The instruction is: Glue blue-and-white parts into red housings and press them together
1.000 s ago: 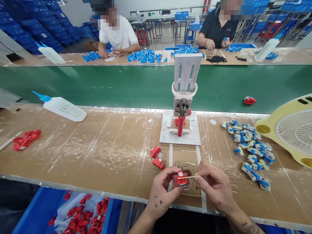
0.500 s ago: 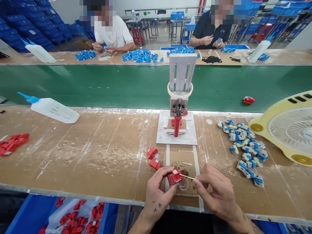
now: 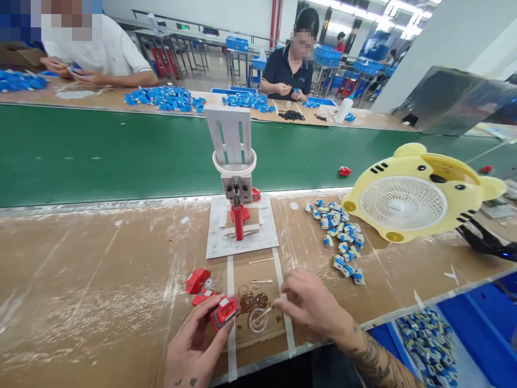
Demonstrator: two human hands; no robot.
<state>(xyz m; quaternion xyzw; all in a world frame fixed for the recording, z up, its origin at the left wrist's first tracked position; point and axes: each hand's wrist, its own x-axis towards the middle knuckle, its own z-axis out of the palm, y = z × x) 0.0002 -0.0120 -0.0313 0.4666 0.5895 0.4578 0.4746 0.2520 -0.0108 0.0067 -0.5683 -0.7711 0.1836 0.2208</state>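
My left hand (image 3: 197, 345) holds a red plastic part (image 3: 225, 311) with a grey edge between thumb and fingers, its hollow side turned up. A small clear cup (image 3: 258, 327) sits to its right, with a thin swab stick (image 3: 264, 314) leaning in it. Just beside the stick's upper end is my right hand (image 3: 311, 302), thumb and index finger apart, with nothing visible between them. Behind the left hand lie more red parts (image 3: 197, 281). Two more cotton swabs (image 3: 261, 281) rest on a stained cardboard piece (image 3: 252, 339).
A clamp press with a red handle (image 3: 239, 222) stands on a white base. Blue-and-white blocks (image 3: 343, 237) lie to the right, near a yellow fan (image 3: 404, 199). Beyond runs a green conveyor belt (image 3: 121, 156); two people (image 3: 288, 70) work across it. A blue bin (image 3: 476, 323) is below right.
The view has swung right. My right hand has drawn away from the red part, and the swab it held now leans in the cup. My left hand still holds the part, tilted differently.
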